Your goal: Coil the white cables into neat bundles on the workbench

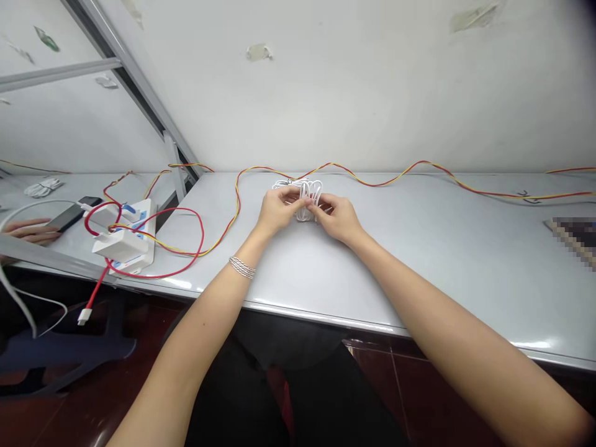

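Note:
A coiled white cable [305,211] is held just above the grey table [326,273], near its back edge. My left hand [278,210] pinches the coil from the left, thumb and fingers closed on it. From the right, my right hand [338,216] grips the same coil, its thumb close to my left thumb. More white loops with a dark tie [288,182] show behind my left fingers. Whether these belong to the same cable, I cannot tell.
A white power strip [148,239] with chargers and a red cable [203,233] lies left. A red-yellow wire [238,198] runs along the back. Another person's hand [35,231] touches a phone [72,214] beyond a metal frame. A pixelated object [575,236] lies right.

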A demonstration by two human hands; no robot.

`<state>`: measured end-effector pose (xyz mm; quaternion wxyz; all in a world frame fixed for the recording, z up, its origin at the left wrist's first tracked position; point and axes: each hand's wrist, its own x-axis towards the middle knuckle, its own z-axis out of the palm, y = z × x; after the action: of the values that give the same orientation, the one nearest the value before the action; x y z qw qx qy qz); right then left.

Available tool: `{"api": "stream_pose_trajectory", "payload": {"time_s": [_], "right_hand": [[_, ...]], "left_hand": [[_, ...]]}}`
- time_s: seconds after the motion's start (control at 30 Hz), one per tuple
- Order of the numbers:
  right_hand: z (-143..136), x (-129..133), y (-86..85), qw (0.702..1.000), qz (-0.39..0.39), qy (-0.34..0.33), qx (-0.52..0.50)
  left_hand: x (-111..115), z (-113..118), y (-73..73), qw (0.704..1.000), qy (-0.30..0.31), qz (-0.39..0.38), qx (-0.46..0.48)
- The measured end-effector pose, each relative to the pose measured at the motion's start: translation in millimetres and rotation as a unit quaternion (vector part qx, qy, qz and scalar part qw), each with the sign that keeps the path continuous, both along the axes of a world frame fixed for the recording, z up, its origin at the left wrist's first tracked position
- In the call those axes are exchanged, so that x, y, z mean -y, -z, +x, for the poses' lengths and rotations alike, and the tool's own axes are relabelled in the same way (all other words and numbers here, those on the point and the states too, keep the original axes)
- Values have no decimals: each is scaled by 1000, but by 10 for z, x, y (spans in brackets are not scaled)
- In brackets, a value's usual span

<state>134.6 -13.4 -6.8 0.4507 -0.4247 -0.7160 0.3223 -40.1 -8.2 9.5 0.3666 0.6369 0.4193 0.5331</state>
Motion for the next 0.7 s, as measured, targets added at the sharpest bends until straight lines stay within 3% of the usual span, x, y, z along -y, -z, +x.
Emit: {"api": "stream_pose_trajectory", "payload": {"time_s": [0.27,0.37,0.5,0.7], "right_hand": [[16,-12,8,998,32,-31,37],[18,-2,-9,998,41,-22,52],[22,13,-26,998,43,-2,46],[24,24,-26,999,-44,-8,-7]], "left_hand": [[26,-18,-35,1000,7,-26,10],[23,-28,-37,1000,-6,-26,13],[34,-27,-31,997,24,-56,43],[29,-35,-7,997,73,0,-13]]}}
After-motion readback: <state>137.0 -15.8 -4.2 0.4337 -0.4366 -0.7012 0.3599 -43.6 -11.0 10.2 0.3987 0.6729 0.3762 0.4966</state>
